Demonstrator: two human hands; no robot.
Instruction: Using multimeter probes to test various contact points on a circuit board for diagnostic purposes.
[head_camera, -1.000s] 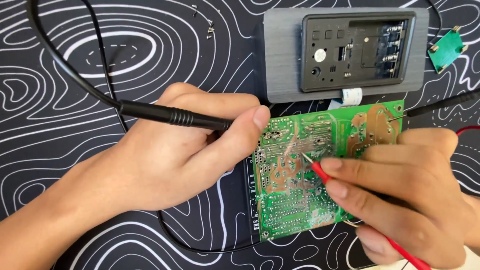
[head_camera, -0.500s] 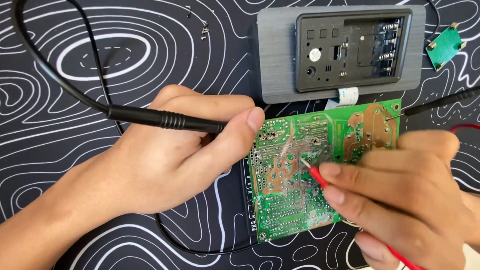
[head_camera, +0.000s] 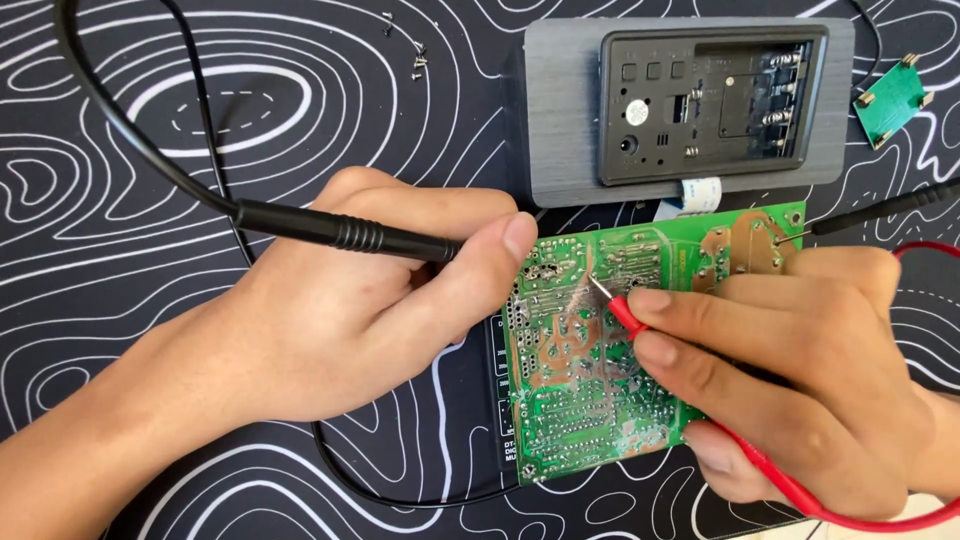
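A green circuit board (head_camera: 575, 390) lies solder side up between my hands. My left hand (head_camera: 350, 320) is closed around a black corded tool handle (head_camera: 385, 238), its thumb resting on the board's upper left edge; the tool's tip is hidden by the hand. My right hand (head_camera: 800, 370) pinches a red test probe (head_camera: 630, 315), and the probe's metal tip touches the solder joints near the board's middle top. The right hand's fingers also lie over the board's right side.
A grey device housing (head_camera: 560, 110) with an open black back panel lies above the board. A black probe (head_camera: 880, 208) reaches the board's top right corner. A small green board (head_camera: 890, 100) and several loose screws (head_camera: 415, 60) lie on the black patterned mat (head_camera: 150, 150).
The red probe's tip has slid a little upward on the board. My left hand and its black tool have stayed in place.
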